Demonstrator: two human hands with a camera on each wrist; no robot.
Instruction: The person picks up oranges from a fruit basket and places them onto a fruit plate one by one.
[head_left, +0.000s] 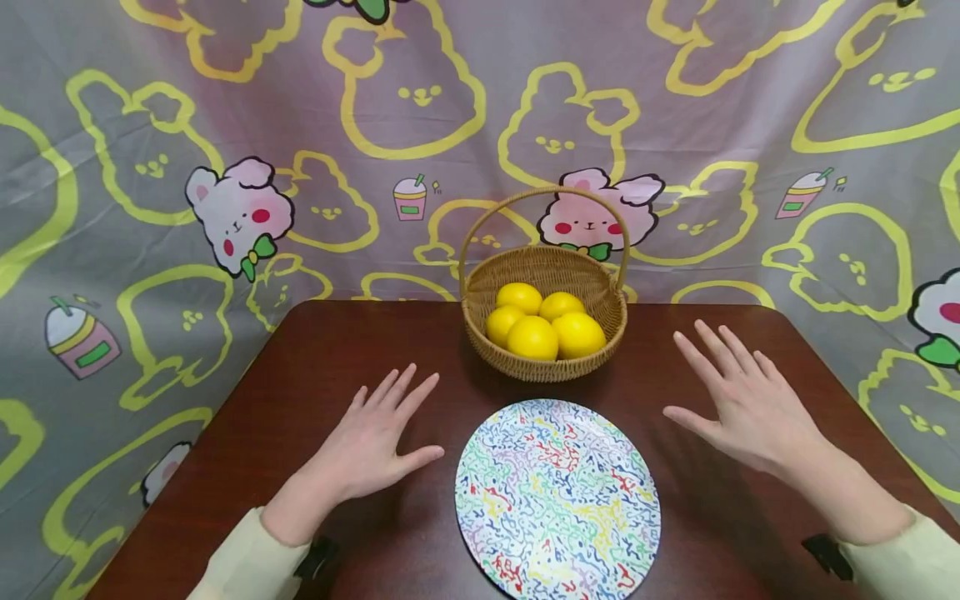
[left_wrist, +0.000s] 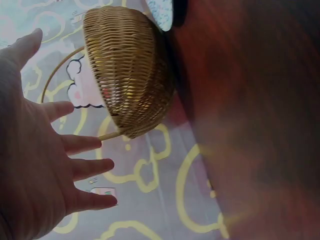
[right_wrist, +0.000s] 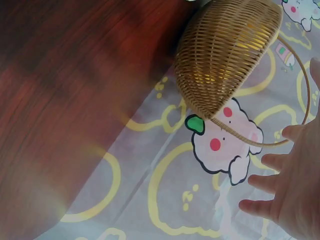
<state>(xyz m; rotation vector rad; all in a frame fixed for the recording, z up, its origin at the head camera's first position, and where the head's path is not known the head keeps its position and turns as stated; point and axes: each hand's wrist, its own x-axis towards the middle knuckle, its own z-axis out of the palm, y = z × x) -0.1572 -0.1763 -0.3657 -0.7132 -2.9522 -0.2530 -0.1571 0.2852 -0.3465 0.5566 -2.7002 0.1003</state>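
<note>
A round plate-like board (head_left: 558, 500) with multicoloured squiggles lies on the table between the two hands. Behind it stands a wicker basket (head_left: 542, 368) with a tall arched handle, holding several yellow lemons (head_left: 533, 338). To the left of the board is my left hand (head_left: 375, 442), fingers spread and straight, holding nothing. My right hand (head_left: 750, 408) hovers on the other side, also spread and without anything in it. Both wrist views show the outspread hands and the side of the basket (left_wrist: 122, 65), with yellow glimpsed through its weave.
The dark reddish-brown wooden table (head_left: 360, 550) has rounded far corners. A grey-pink curtain (head_left: 510, 42) with yellow bear outlines and rabbit faces hangs close behind and along both sides. Pale sleeves (head_left: 907, 554) cover the forearms, with dark wrist cameras beneath.
</note>
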